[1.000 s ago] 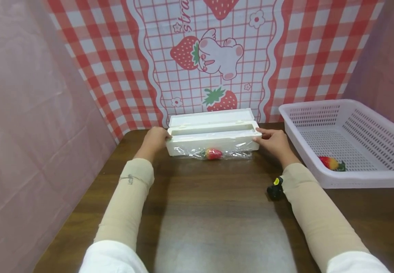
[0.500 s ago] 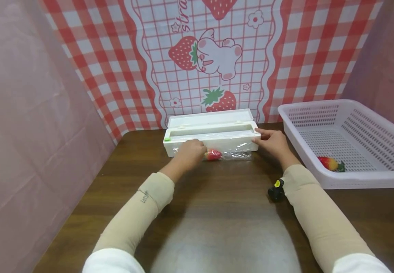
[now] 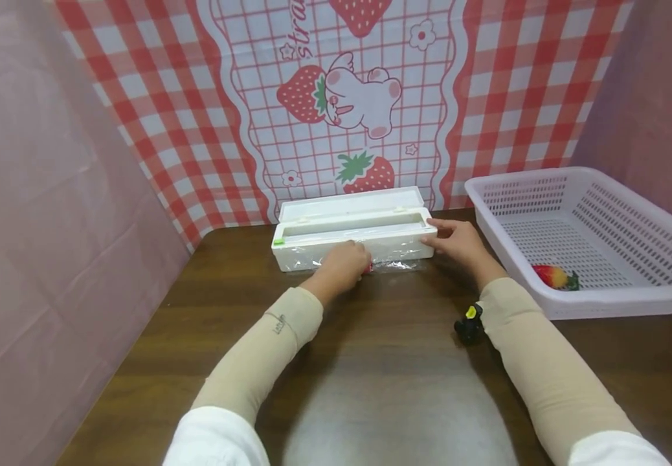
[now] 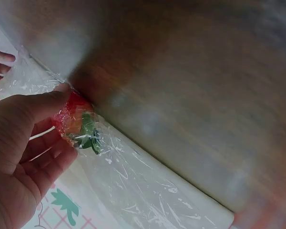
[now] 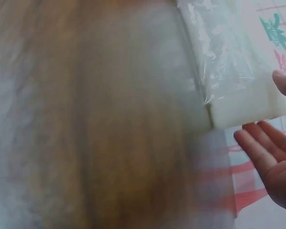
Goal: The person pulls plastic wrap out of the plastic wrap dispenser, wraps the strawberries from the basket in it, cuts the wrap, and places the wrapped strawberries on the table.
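A long white cling film dispenser (image 3: pixel 298 255) stands at the back of the table, its lid (image 3: pixel 350 202) raised. Clear film (image 4: pixel 138 176) hangs down its front and covers a toy strawberry (image 4: pixel 76 112), red with green leaves. My left hand (image 3: pixel 342 268) pinches the strawberry through the film, thumb on one side and fingers on the other, hiding most of it from the head view. At the dispenser's right end, my right hand (image 3: pixel 458 246) grips the corner between thumb and fingers. A green slider (image 3: pixel 279 241) sits at the left end.
On the right stands a white perforated basket (image 3: pixel 604 298) with another red-and-yellow toy strawberry (image 3: pixel 553 277) inside. A checked strawberry-print cloth (image 3: pixel 487 77) hangs close behind the dispenser. The brown table (image 3: pixel 243 323) extends in front, and pink cloth (image 3: pixel 50 213) hangs along the left side.
My left hand has left the dispenser's left end, moved right along its front and taken hold of the strawberry. My right hand stays at the right end.
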Motion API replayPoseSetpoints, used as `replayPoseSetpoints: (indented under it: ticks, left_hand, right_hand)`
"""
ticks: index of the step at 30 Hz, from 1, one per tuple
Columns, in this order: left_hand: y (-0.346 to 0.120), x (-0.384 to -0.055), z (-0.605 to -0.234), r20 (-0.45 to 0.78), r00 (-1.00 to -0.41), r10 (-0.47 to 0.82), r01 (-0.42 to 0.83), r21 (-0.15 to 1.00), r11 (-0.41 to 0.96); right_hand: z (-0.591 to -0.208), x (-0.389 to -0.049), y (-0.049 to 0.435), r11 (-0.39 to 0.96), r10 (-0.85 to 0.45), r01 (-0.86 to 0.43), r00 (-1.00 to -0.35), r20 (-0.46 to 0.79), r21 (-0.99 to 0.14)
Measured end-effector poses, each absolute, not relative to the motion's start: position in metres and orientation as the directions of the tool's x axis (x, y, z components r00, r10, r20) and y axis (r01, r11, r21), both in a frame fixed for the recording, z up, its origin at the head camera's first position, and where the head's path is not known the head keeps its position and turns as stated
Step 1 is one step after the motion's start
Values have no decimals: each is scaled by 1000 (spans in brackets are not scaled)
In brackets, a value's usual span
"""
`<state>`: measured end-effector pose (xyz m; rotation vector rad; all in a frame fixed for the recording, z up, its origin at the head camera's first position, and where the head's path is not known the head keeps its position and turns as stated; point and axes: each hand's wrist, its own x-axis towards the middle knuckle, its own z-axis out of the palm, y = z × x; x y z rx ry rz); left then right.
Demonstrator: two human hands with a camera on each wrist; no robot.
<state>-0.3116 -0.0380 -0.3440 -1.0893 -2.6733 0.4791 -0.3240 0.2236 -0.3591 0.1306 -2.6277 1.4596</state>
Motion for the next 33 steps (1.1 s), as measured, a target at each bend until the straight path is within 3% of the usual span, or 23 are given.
replayPoseSetpoints:
  ticks: [5,12,17,21,24,27,33]
  left_hand:
    - [-36,-315,-349,104,-708,698,618,-386,684]
    - [-35,-311,-347,57,-728,683,620,-370,692]
    - [-39,-303,-348,85,-723,685,632,-317,707]
    - [-43,-292,-349,135,-708,693,645,-276,713]
    - [-43,-282,-349,155,-699,698,656,-249,712]
    - [-42,-271,-348,159,-701,695,664,-212,717]
    - [-46,-256,-350,134,-717,685,675,-111,729]
  right_hand:
    - [-347,-322,217,486,5,-153,-984,178,-860]
    - [-338,-314,204,583,26,-326,-908,418,-744]
    - [-333,-298,183,600,-179,-535,-814,553,-594]
    - [-331,-284,162,527,-527,-708,-707,472,-471]
    - [-333,-273,150,479,-703,-793,-604,377,-377]
    - [-337,-266,142,501,-760,-821,-569,315,-274]
    - [-346,-257,135,579,-780,-805,-592,203,-127]
